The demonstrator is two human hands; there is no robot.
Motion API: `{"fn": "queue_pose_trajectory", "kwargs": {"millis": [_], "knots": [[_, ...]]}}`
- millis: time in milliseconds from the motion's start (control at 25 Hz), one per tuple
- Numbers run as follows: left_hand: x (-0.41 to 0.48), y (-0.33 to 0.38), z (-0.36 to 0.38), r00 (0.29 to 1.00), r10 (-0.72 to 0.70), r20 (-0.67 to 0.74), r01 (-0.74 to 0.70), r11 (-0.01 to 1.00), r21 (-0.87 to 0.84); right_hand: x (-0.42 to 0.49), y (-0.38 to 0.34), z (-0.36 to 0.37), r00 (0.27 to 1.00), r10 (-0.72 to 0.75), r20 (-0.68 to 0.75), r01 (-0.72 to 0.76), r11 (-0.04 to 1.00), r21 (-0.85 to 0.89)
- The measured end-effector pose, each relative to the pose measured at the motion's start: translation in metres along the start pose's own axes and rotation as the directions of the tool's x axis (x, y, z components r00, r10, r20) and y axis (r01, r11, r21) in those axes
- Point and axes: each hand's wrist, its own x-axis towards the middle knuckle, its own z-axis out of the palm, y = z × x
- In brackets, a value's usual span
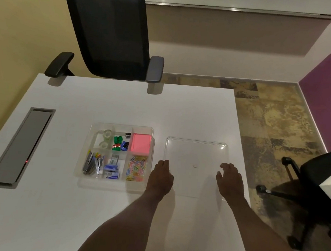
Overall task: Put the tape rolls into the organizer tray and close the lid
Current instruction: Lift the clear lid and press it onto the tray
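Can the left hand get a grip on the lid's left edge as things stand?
Probably yes. The left hand is already at the left edge of the clear lid, which lies flat on the table, apart from the organizer tray. Nothing sits between them.

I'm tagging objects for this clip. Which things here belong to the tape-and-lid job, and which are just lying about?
Job:
tape rolls
organizer tray
clear lid
left hand
right hand

Lying about:
pink notes
paper clips
binder clips
office chair
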Motion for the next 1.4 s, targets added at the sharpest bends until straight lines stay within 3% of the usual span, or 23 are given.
{"fn": "queue_pose_trajectory", "kwargs": {"millis": [240, 360, 680, 920, 1240, 1400], "knots": [[0.042, 0.01, 0.005, 0.974, -0.219, 0.061, 0.22, 0.976, -0.008, 0.045, 0.023, 0.009, 0.967, 0.228, 0.114, -0.233, 0.972, 0.028], [0.058, 0.014, 0.007, 0.96, -0.275, 0.055, 0.277, 0.96, -0.048, 0.057, 0.026, 0.019, 0.953, 0.259, 0.157, -0.276, 0.956, 0.101], [0.073, 0.022, 0.008, 0.912, -0.408, -0.051, 0.393, 0.901, -0.183, 0.068, 0.015, 0.026, 0.909, 0.402, 0.107, -0.415, 0.861, 0.295], [0.071, 0.021, -0.009, 0.92, -0.315, -0.234, 0.23, 0.916, -0.329, 0.062, 0.018, 0.011, 0.877, 0.48, -0.035, -0.429, 0.814, 0.392], [0.05, 0.012, -0.068, 0.89, -0.221, -0.4, -0.002, 0.874, -0.487, 0.047, -0.03, -0.021, 0.892, 0.359, -0.274, -0.221, 0.876, 0.429], [0.037, -0.02, -0.111, 0.856, -0.228, -0.464, -0.039, 0.866, -0.498, 0.036, -0.075, -0.022, 0.921, 0.273, -0.277, -0.14, 0.897, 0.419]]}}
